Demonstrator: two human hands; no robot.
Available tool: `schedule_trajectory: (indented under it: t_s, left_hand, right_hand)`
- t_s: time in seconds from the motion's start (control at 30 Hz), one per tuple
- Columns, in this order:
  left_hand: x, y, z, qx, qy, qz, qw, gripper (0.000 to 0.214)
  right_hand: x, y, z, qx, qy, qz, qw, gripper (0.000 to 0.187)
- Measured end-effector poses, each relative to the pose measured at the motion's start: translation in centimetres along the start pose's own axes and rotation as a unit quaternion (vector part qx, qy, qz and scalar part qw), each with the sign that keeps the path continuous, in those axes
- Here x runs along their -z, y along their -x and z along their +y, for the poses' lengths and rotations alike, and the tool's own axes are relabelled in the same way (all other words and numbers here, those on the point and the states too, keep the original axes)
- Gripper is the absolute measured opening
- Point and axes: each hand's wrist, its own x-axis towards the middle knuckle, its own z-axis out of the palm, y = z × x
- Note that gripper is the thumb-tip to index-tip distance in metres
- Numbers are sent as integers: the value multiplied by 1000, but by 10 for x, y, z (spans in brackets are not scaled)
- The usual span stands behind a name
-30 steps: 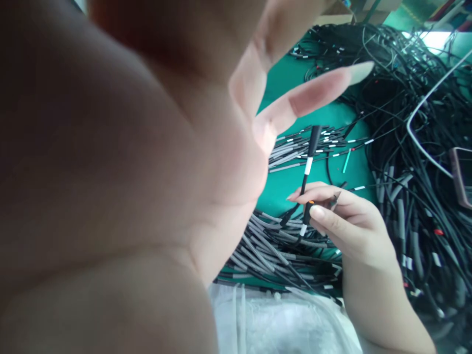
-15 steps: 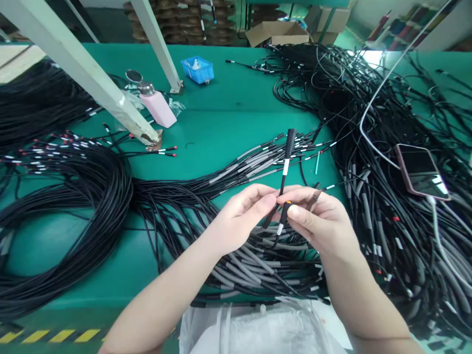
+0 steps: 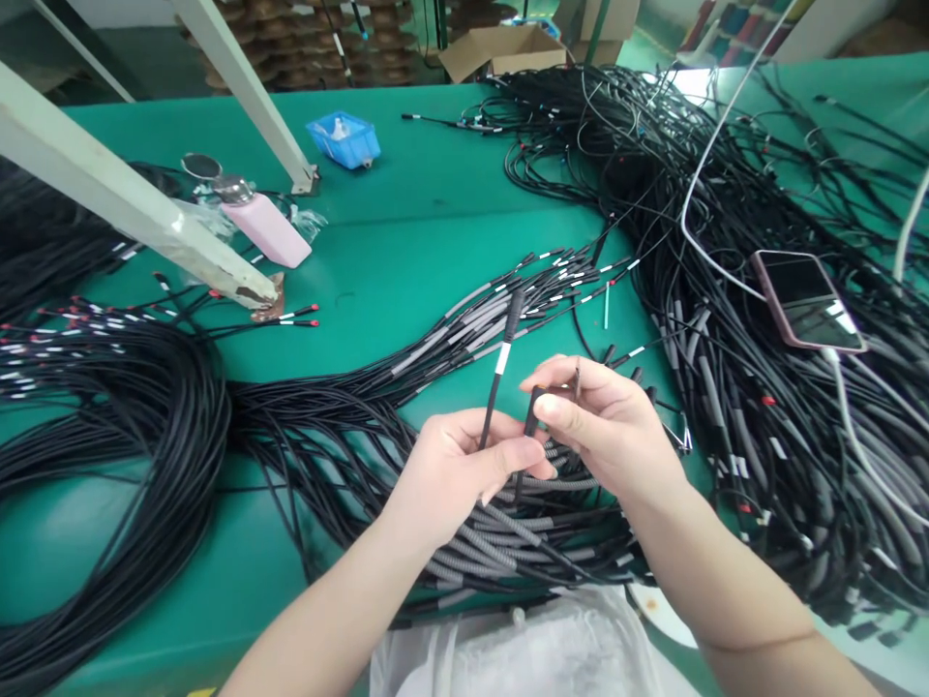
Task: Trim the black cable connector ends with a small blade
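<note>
My left hand (image 3: pixel 454 469) is closed in a pinch on a thin black cable (image 3: pixel 500 363) with a white band, which stands up from my fingers and ends in a black sleeve. My right hand (image 3: pixel 606 426) is closed on a short black connector piece (image 3: pixel 533 407) held between thumb and forefinger, close to the left fingertips. A small metal tool tip (image 3: pixel 577 379) also shows between the right fingers. Both hands hover over a bundle of black cables with grey braided sleeves (image 3: pixel 500 528) on the green table (image 3: pixel 406 252).
Large coils of black cable (image 3: pixel 131 436) lie at left, and a tangled heap (image 3: pixel 726 242) at right with a phone (image 3: pixel 807 300) on it. A pink bottle (image 3: pixel 265 227), a blue tray (image 3: pixel 344 140) and white frame legs (image 3: pixel 131 208) stand at the back. A plastic bag (image 3: pixel 523 653) sits near me.
A second ago my left hand covered the lens; it came down to meet the right hand and now pinches the white-banded cable lower. The camera view shifted slightly.
</note>
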Motion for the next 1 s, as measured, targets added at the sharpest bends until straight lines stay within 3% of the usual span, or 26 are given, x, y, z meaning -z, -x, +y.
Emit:
schedule_trajectory:
  t_s: [0.17,0.4,0.63,0.83,1.0]
  left_hand:
    - [6,4,2,-12,38,-2,999,18]
    - [10,6,2,-19,21,0,1000,21]
    - [11,7,1,-19,13,5,1000,24]
    - [11,6,2,-15,7,-3,1000,25]
    - [11,7,2,-21,13,-12,1000,23]
  right_hand:
    - [7,4,-4,56,170,34,983,33]
    - [5,11,-14,180,353,59,916,11]
    - [-1,14,-17,209,445,-10,871,13]
    - [-2,13,-18,215,459,-11,862,13]
    - [-3,12,-20,210,433,-47,875,15]
